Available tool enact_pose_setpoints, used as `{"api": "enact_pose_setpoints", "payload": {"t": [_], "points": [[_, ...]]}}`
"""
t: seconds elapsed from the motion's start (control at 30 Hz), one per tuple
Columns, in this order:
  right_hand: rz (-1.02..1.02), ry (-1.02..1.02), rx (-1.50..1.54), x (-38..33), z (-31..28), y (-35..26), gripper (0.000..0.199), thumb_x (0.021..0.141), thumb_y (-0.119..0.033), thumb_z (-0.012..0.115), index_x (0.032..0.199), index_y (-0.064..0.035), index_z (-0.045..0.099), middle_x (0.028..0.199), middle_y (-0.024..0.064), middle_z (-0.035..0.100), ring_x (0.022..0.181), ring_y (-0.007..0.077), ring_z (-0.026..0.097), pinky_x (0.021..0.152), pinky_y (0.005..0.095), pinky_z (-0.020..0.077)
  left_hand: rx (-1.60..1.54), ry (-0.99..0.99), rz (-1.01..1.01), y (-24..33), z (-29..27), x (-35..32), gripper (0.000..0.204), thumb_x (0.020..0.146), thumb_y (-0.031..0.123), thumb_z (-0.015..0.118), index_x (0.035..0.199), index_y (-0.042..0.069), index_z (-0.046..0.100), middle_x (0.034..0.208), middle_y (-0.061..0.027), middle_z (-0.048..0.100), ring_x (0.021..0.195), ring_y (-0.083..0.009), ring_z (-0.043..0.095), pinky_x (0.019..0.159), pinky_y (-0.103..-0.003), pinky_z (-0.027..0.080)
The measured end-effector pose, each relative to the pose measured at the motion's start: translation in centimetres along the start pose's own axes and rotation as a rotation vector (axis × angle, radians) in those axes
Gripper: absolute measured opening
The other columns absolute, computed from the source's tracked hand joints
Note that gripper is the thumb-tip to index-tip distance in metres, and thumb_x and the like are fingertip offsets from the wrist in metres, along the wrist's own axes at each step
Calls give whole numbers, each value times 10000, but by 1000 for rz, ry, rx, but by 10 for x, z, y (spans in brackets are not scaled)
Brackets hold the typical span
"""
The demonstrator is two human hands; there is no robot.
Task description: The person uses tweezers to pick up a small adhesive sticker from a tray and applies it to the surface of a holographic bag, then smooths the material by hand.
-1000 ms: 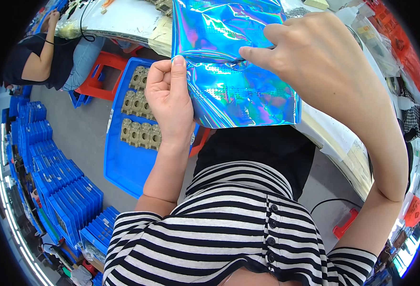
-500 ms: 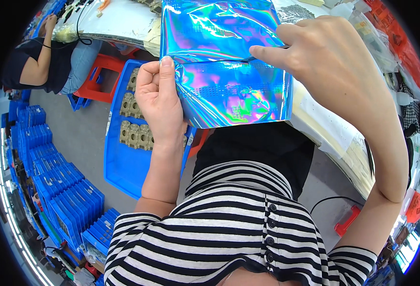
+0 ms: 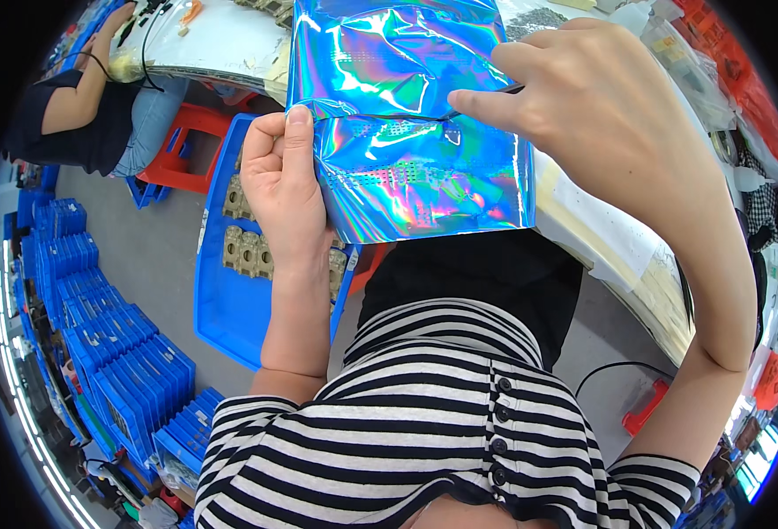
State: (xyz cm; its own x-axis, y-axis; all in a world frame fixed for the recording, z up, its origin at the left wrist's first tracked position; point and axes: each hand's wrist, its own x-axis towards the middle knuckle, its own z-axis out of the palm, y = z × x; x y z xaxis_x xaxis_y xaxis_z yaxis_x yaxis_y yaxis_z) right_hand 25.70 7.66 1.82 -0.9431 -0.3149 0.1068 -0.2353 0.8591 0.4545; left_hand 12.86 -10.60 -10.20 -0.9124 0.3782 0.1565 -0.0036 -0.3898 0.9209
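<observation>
A shiny blue holographic film sheet or pouch (image 3: 415,194) with rows of dark print is held up over the far table edge. A crease or slit runs across its middle. My left hand (image 3: 285,189) pinches its left edge at that line, thumb on top. My right hand (image 3: 583,110) lies over its right side, index finger stretched along the line and the other fingers curled. A thin dark tool (image 3: 511,89) shows just above that finger; most of it is hidden by the hand.
A blue tray (image 3: 239,317) with several brass-coloured metal blocks (image 3: 246,251) stands at my left. Beyond it are a red stool (image 3: 190,141) and a seated person (image 3: 89,115). Blue bins (image 3: 133,361) are stacked at far left. The worktable (image 3: 618,225) curves round to the right.
Both hands and the blue film have shifted slightly left. My right index finger is still along the line across the film, and the film's wrinkles have changed.
</observation>
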Motion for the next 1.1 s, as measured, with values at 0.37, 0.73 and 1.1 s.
{"api": "enact_pose_setpoints", "payload": {"t": [0.37, 0.73, 1.1], "points": [[13, -29, 15, -1, -2, -1, 337, 731, -76, 648, 1041, -187, 721, 741, 36, 585, 717, 184, 625, 657, 335, 489, -22, -72, 32, -6, -14, 2, 115, 986, 135, 564, 909, 52, 589, 828, -10, 650, 717, -32, 592, 634, -193, 483], [18, -11, 14, -7, 2, 1, 355, 730, -73, 655, 1054, -204, 718, 729, 33, 579, 708, 179, 618, 634, 328, 485, 29, -60, 62, -3, -22, 6, 109, 986, 134, 561, 923, 49, 591, 836, -19, 655, 713, -34, 593, 628, -192, 482], [22, -19, 18, -9, 4, 2, 368, 725, -51, 660, 1051, -212, 719, 717, 32, 582, 687, 181, 612, 624, 330, 485, 33, -61, 71, 1, -28, 12, 116, 987, 131, 557, 915, 46, 590, 830, -10, 649, 702, -30, 583, 617, -188, 478]]}}
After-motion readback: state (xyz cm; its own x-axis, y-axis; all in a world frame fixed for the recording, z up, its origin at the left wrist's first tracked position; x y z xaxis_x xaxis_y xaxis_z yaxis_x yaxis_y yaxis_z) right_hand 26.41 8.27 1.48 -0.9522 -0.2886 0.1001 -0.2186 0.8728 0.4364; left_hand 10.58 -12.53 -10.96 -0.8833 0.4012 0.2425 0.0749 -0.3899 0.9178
